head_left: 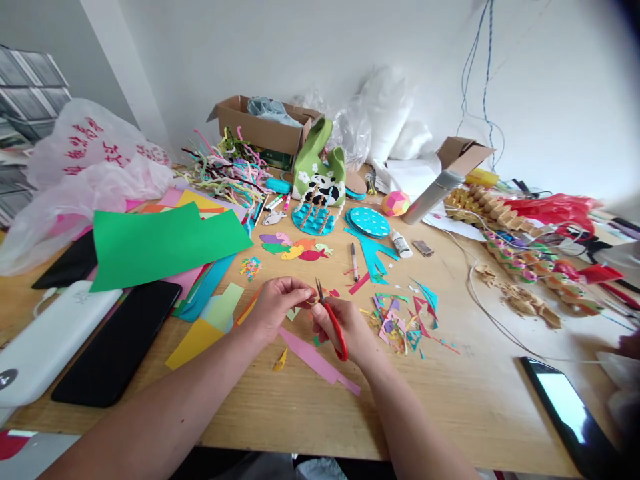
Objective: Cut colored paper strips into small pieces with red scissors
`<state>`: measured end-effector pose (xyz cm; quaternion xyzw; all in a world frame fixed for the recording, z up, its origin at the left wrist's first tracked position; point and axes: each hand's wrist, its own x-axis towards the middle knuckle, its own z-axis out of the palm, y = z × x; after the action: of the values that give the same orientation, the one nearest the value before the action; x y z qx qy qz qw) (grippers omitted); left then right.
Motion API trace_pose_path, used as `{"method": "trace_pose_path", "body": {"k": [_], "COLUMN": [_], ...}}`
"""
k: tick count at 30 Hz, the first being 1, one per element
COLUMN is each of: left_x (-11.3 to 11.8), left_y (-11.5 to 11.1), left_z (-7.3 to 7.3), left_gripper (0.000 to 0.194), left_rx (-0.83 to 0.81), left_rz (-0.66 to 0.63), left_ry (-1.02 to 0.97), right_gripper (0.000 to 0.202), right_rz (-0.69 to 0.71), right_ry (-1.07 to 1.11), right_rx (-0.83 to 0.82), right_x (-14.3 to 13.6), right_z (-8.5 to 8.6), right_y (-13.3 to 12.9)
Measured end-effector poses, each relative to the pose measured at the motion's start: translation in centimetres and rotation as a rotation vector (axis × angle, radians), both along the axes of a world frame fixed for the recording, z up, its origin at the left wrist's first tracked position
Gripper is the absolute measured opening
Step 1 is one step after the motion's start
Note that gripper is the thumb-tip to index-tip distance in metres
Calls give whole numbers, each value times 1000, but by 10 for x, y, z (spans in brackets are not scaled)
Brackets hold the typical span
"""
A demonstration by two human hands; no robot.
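Note:
My left hand [280, 303] pinches a small piece of paper between thumb and fingertips; its shape is mostly hidden. In my right hand [345, 323] is a pair of scissors [338, 331] with red handles, its blades pointing up beside the left fingertips. Under and between the hands lies a pink paper strip [315, 360], with a small yellow scrap [281, 360] near it. Beyond the hands, several colourful paper fish [295, 248] lie in a cluster. Right of my right hand is a heap of coloured paper scraps [400, 320].
Green paper [165, 243] tops a sheet stack at left, near a black phone [117, 343] and white power bank [60, 340]. A pen [355, 261], glue bottle [401, 244] and blue discs [369, 221] lie ahead. Another phone [565, 413] and a cable [495, 327] are at right.

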<state>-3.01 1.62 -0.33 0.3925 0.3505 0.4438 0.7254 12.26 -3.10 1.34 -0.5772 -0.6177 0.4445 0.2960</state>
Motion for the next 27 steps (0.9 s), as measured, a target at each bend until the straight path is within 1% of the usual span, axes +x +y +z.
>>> {"method": "trace_pose_path", "body": {"k": [2, 6, 14, 27], "left_x": [0, 1, 1, 1], "left_y": [0, 0, 0, 0], "left_z": [-2, -3, -3, -3], "left_gripper": [10, 10, 11, 11], "left_rx": [-2, -30, -48, -65], "left_rz": [3, 6, 1, 1], "left_ry": [-27, -54, -67, -76], "right_gripper": [46, 48, 50, 50], "right_rz": [28, 27, 36, 8], "right_ry": [-31, -32, 46, 36], "right_rx": [-19, -62, -121, -140], "right_x": [-1, -1, -1, -2], "right_z": [-1, -1, 1, 3], "right_y": [0, 0, 1, 0]}}
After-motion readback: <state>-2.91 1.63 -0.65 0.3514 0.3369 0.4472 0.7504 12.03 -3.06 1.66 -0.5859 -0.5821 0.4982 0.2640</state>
